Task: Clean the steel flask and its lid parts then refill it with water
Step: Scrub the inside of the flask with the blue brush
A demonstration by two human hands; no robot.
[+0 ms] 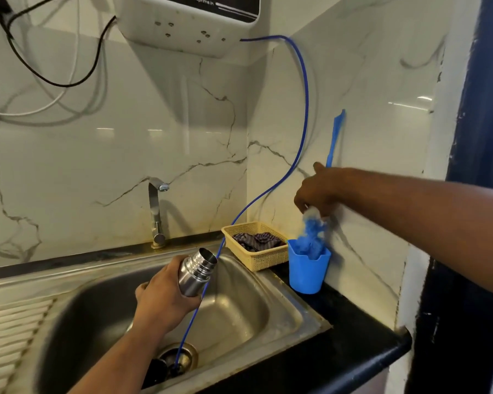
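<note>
Stainless steel flask (197, 273): cylindrical, brushed body with a stepped, ringed neck, mouth open and uncapped. It lies tilted at frame centre, mouth toward the upper right, above the basin of the steel sink (239, 302). The left hand (162, 300) holds it with fingers wrapped round the lower body.

The right hand (319, 191), at centre right, grips a bottle brush (312, 233). Its flat blue plastic handle projects above the hand against the marble-veined wall tile. The blue and white bristle end hangs below the hand, blurred, with its tip in the mouth of a blue plastic cup (308, 273). The cup is tapered with a notched rim and stands on the glossy black worktop (353, 336).

Just beside the cup, to the left, sits a yellow perforated plastic basket (264, 261) containing a crumpled striped cloth (258, 240).

A thin blue tube (304, 109) runs from the white wall unit (188, 24) at upper centre down to the round drain (182, 356). A chrome tap (155, 211) stands behind the basin.
</note>
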